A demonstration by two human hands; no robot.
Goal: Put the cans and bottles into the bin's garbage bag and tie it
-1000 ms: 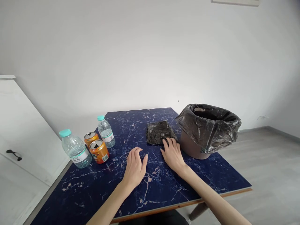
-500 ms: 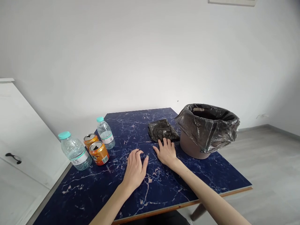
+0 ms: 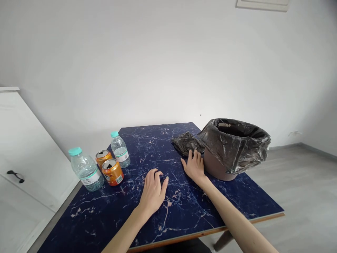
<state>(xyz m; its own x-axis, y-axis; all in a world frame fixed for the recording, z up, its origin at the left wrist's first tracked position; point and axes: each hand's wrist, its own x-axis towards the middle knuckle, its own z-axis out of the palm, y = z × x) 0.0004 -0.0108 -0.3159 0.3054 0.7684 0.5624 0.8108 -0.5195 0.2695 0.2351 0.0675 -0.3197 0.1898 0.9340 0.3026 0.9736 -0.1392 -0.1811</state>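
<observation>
My left hand point(image 3: 153, 191) rests on the dark blue marbled table point(image 3: 147, 140), its fingers loosely stretched and thumb apart, with nothing in it. Farther forward, my right hand point(image 3: 194, 167) lies with fingers spread, their tips at the near edge of a crumpled black plastic bag point(image 3: 186, 142). Just right of that hand stands a brown trash bin point(image 3: 218, 168), lined with a black bag point(image 3: 231, 151) folded over its rim. The loose bag touches or nearly touches this liner; the exact contact is hard to make out.
On the left side of the table stand two orange cans point(image 3: 112, 173), both opened, between a larger capped water bottle point(image 3: 85, 170) and a smaller one point(image 3: 120, 150). A white cabinet point(image 3: 23, 140) is at the left, and a pale wall point(image 3: 158, 70) rises behind the table.
My right hand has moved right, closer to the bin. The loose black bag has shifted right and bunched up. My left hand stays in about the same place.
</observation>
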